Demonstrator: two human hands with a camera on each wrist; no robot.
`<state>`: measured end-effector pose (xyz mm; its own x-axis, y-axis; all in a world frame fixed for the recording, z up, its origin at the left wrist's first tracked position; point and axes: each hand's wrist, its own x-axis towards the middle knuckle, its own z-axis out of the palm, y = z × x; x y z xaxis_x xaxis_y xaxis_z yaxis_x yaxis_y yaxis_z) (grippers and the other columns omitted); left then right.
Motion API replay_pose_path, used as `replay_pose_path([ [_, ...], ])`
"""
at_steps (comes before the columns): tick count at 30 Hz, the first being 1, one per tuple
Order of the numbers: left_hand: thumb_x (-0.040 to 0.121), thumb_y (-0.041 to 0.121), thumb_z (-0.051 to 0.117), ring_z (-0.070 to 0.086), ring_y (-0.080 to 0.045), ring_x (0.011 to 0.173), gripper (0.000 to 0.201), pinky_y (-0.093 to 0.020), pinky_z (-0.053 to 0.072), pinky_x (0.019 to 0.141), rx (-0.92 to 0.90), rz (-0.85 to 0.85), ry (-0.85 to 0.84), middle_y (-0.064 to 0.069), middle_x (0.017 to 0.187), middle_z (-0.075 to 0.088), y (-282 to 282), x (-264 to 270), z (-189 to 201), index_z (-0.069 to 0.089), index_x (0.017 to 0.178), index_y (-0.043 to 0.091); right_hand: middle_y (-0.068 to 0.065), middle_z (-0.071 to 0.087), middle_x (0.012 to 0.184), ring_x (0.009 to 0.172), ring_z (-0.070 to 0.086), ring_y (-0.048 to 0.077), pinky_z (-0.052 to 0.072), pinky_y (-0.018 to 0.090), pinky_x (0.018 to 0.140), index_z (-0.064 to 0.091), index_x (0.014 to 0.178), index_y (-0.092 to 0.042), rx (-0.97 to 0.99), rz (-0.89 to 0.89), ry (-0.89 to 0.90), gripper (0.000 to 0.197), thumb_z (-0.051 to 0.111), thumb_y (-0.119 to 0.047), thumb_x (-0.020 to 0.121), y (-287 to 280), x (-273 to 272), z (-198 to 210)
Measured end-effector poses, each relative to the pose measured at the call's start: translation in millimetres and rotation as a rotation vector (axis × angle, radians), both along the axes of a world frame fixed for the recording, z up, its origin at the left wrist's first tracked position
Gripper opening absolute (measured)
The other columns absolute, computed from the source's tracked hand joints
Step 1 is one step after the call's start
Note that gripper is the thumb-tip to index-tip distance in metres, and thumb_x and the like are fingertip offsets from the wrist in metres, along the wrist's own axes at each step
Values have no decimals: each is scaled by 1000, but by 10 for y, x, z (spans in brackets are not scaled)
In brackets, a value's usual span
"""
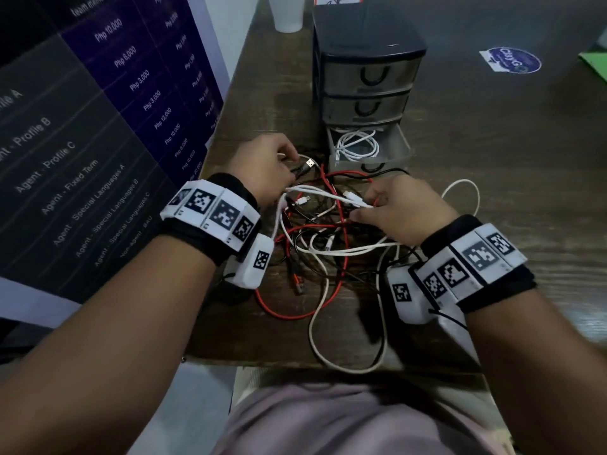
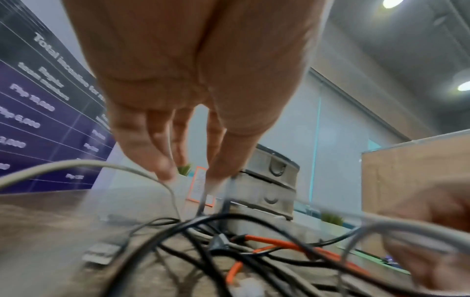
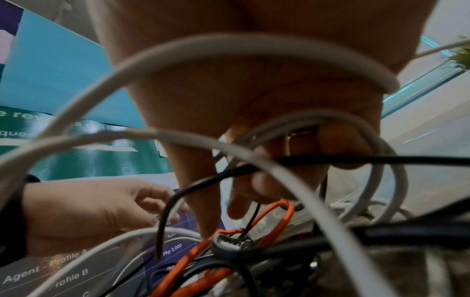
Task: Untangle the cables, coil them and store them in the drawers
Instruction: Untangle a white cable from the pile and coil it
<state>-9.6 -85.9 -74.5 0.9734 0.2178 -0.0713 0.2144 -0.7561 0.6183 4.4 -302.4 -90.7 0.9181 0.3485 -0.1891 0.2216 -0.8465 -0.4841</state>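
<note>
- Nearest to the person, a long white cable (image 1: 345, 343) is lying in a big loop that is reaching to the front edge of the tabletop (image 1: 492, 198), with a loop of red cable (image 1: 282, 310) just beside it.
- In the middle, the tangle of cables (image 1: 322, 231) is resting on the tabletop between both hands; white, red and black strands are crossing one over another many times.
- The right hand (image 1: 400, 208) is pinching a white cable close to its plug, so its grip is clamped on that strand; in the right wrist view a black strand is also passing between its fingers (image 3: 257, 184).
- The left hand (image 1: 266, 165) is holding a black cable just behind its USB plug (image 1: 308, 165), with its grip closed on the strand, and a thin white strand is passing by its fingertips (image 2: 165, 170).
- To do this step well, I think the person should be following one plug end back through the crossings, lifting the loops loosely and not pulling hard, because pulling is likely making the knots tighter.
- Farther away, the drawer unit (image 1: 364, 70) is standing behind the tangle; its bottom drawer (image 1: 394, 149) is pulled open and a coiled white cable (image 1: 358, 146) is already lying inside.
- The two upper drawers are closed, so most of the task is not yet done.
</note>
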Motion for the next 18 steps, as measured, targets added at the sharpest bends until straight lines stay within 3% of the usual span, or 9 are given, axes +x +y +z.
replay_pose_path([
  [2, 87, 15, 70, 56, -24, 115, 31, -40, 48, 97, 250, 55, -50, -4, 128, 55, 97, 56, -48, 60, 115, 27, -9, 56, 75, 71, 52, 11, 34, 20, 54, 64, 86, -25, 2, -17, -7, 21, 76, -42, 82, -16, 21, -14],
  [5, 87, 18, 69, 47, -33, 126, 53, -46, 43, 102, 374, 96, 45, -11, 139, 48, 227, 121, -126, 51, 136, 25, -11, 55, 74, 72, 53, 11, 35, 21, 55, 62, 88, -29, 24, 3, -12, 24, 80, -41, 78, -11, 9, -12],
  [7, 90, 22, 67, 56, -35, 118, 49, -43, 48, 97, 361, 101, 138, -14, 131, 58, 287, 158, -219, 52, 136, 19, -10, 56, 74, 70, 55, 8, 39, 21, 57, 63, 94, -31, 81, 19, 14, 30, 82, -42, 74, -3, -18, 20],
  [10, 95, 30, 58, 63, -35, 100, 26, -40, 52, 87, 306, 131, 154, -14, 110, 68, 333, 204, -263, 66, 112, 11, -8, 62, 76, 70, 61, 7, 49, 26, 66, 63, 103, -31, 263, 49, 90, 42, 84, -47, 69, 5, -61, 108],
  [12, 100, 32, 49, 64, -31, 93, 30, -39, 52, 84, 250, 142, 34, -12, 103, 69, 328, 241, -201, 70, 101, 11, -6, 66, 82, 77, 66, 10, 52, 29, 76, 63, 108, -32, 359, 54, 86, 48, 82, -52, 69, 6, -64, 165],
  [14, 103, 30, 43, 59, -14, 76, 31, -32, 47, 73, 99, 91, -164, -2, 99, 68, 248, 245, -21, 69, 98, 14, -9, 67, 89, 83, 65, 8, 51, 26, 78, 63, 111, -32, 389, 33, 31, 46, 76, -57, 74, 14, -27, 200],
  [16, 105, 26, 41, 48, 6, 63, 29, -22, 38, 62, -111, -8, -351, 16, 82, 61, 86, 175, 235, 66, 99, 13, -13, 65, 92, 84, 62, 3, 47, 25, 78, 63, 114, -32, 388, -12, -37, 43, 71, -57, 80, 39, 51, 204],
  [18, 105, 22, 39, 46, 11, 56, 28, -15, 32, 56, -237, -128, -482, 24, 63, 53, -65, 65, 468, 64, 101, 10, -12, 65, 94, 85, 62, 6, 47, 27, 80, 61, 120, -31, 395, -57, -70, 44, 69, -54, 83, 90, 139, 195],
])
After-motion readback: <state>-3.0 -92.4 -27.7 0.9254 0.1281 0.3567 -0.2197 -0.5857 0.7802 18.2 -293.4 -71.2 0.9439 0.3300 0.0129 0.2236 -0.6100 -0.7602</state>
